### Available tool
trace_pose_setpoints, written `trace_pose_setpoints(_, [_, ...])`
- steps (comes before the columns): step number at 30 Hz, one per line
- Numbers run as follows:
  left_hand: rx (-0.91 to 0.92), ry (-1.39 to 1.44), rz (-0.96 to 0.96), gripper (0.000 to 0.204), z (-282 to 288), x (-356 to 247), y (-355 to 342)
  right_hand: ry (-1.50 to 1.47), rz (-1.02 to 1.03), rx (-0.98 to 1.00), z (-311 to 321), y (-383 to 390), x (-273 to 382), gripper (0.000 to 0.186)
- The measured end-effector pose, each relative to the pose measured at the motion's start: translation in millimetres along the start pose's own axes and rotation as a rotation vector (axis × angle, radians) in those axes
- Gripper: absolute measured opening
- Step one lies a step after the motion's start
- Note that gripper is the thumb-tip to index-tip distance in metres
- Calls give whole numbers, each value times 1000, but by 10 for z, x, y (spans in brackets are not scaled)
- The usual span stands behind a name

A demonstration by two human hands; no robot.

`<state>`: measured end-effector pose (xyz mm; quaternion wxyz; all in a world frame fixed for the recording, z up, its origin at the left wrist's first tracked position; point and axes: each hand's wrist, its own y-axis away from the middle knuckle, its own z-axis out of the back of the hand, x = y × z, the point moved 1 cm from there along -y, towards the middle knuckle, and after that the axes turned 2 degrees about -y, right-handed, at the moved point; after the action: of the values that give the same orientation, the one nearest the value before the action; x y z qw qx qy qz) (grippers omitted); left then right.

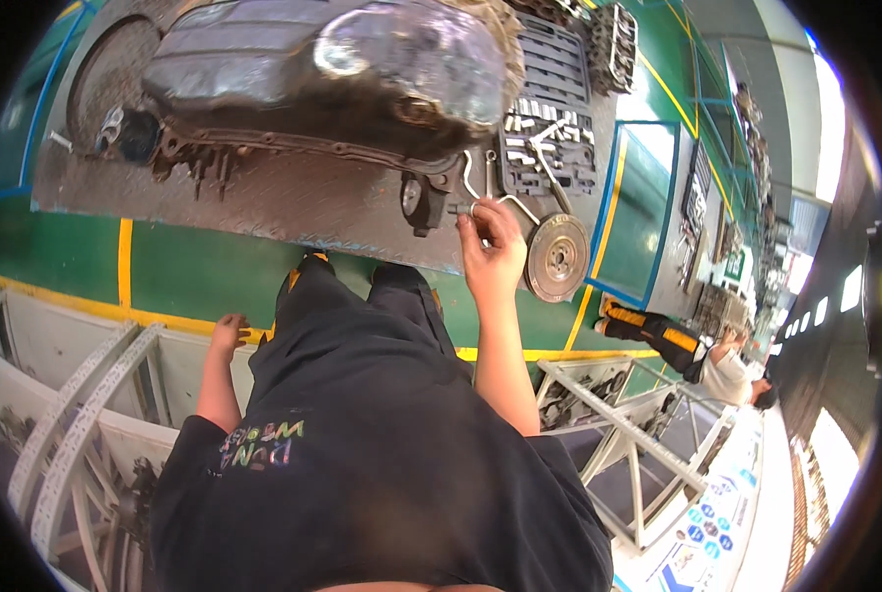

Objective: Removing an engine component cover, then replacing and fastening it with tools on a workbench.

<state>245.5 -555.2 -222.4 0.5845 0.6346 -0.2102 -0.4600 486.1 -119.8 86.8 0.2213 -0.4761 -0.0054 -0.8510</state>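
Note:
My right hand (493, 247) is raised at the near edge of the metal-topped workbench (293, 207). Its thumb and fingertips pinch a small, short metal cylinder (460, 208), too small to name surely. Close behind those fingers lies a bent silver rod (467, 178); whether the hand touches it I cannot tell. A dark mount-like part (419, 203) stands just left of the fingertips, under the edge of a large engine (253, 74). My left hand (229, 333) hangs low beside my body, holding nothing, its fingers loosely apart.
Right of my right hand, a round metal disc (559, 259) overhangs the bench edge. An open socket set (549, 163) lies behind it, with a cylinder head (613, 49) farther back. White metal frames (95, 414) stand near my left. Another person (678, 345) is at far right.

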Motion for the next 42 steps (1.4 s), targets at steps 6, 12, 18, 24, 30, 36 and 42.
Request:
trace_pose_setpoints(6, [-51,-27,55,38,-186,-136,262,-438,-633,-158,555,303,-1911,14])
trace_pose_setpoints(12, [-157,46,68,35,-728,7,861,-513,-644,-291,919,-83,-3250,25])
trace_pose_setpoints(18, [-179,-143,56,32,-1477,56,1510,172,-379,-196,1338,-1457,-3954,38])
trace_pose_setpoints(24, [-117,-372,-120,27,-1882,371,1802,516,-503,15,1399,-2294,-4162,38])
trace_pose_setpoints(30, [-275,-309,-127,24,-2026,720,2002,563,-553,175,1156,-2830,-4237,53])
trace_pose_setpoints(36, [-283,-80,-56,29,-2315,741,2238,538,-744,423,1050,-3238,-4305,44])
trace_pose_setpoints(42, [-300,-94,-28,29,-2325,1033,2263,622,-688,437,745,-2971,-4477,41])
